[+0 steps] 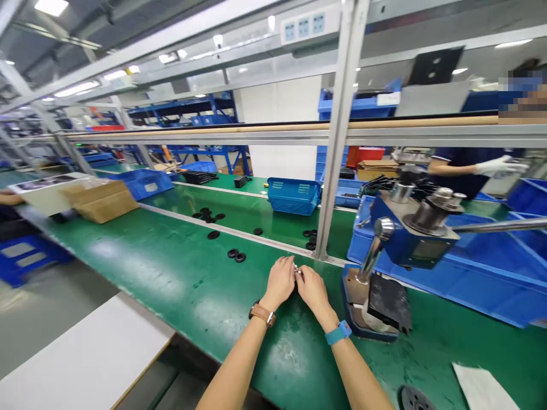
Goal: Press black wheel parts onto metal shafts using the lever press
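Observation:
Near the middle of the green table [171,273], my left hand [281,280] and my right hand [311,289] meet at the fingertips. Both have curled fingers pinching a small shiny metal piece [296,270], too small to make out in detail. A brown-strapped watch is on the left wrist and a blue-green band on the right. Left of my hands lie two black rings [240,257], and more black round parts [207,215] lie farther back. To the right of my right hand stands a blue press [412,228] with a metal lever.
A metal post [337,148] rises just behind my hands. A teal basket [293,196] stands beyond it, with large blue bins [470,273] at the right. A cardboard box [102,200] sits far left. Behind the press, a person's gloved hand [499,166] shows. White paper [485,387] lies front right.

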`<state>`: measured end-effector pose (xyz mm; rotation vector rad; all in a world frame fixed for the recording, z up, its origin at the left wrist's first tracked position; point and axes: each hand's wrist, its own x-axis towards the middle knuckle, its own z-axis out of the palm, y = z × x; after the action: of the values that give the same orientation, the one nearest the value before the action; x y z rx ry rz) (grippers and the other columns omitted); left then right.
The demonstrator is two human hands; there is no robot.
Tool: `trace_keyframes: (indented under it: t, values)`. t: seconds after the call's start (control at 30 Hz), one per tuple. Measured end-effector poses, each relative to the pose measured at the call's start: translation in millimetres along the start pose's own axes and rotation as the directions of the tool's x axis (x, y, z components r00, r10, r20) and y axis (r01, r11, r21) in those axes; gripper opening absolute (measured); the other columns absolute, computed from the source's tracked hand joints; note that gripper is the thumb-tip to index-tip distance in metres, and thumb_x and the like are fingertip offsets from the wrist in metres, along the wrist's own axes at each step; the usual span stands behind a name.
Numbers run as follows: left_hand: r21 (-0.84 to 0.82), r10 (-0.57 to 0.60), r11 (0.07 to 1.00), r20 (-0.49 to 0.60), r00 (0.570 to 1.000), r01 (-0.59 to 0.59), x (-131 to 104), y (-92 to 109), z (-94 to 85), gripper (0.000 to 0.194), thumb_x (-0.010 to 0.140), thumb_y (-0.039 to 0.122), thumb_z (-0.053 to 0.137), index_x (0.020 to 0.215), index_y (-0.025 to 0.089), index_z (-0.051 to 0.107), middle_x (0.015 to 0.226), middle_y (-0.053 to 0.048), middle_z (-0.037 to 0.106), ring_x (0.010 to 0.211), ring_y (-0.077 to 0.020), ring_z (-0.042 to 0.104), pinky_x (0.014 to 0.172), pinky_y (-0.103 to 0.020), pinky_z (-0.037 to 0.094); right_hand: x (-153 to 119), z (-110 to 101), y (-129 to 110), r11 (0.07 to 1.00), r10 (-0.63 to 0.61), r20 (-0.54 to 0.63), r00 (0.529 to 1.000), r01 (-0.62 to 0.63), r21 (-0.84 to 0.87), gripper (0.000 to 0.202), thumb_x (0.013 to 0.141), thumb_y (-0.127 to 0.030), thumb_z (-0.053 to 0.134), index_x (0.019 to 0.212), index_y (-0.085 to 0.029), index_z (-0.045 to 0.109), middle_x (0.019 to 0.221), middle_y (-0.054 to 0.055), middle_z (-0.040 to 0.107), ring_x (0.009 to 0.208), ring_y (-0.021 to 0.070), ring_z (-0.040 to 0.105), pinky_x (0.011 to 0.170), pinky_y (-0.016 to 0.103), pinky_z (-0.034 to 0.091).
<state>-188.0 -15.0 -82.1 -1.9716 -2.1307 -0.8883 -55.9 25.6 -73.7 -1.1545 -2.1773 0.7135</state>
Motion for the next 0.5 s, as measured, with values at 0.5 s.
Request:
trace_keyframes:
  t: [0.5]
  values:
    - [0.085,-0.053,0.995,0.091,0.994,0.045,5,14,-17.8,0.035,0.105,0.02,0.033,0.119,0.015,0.065,0.119,-0.016,0.071,0.119,-0.0303,0.062,0.103,-0.045,0.047,-86,-5,5,0.99,0.094,-0.323,0.942,-0.055,0.128,0.037,0.105,-0.042,0.039,0.097,-0.018,0.065,0.09,0.01,0.072,0.081,0.0218,0.067,0.073,0.031,0.048]
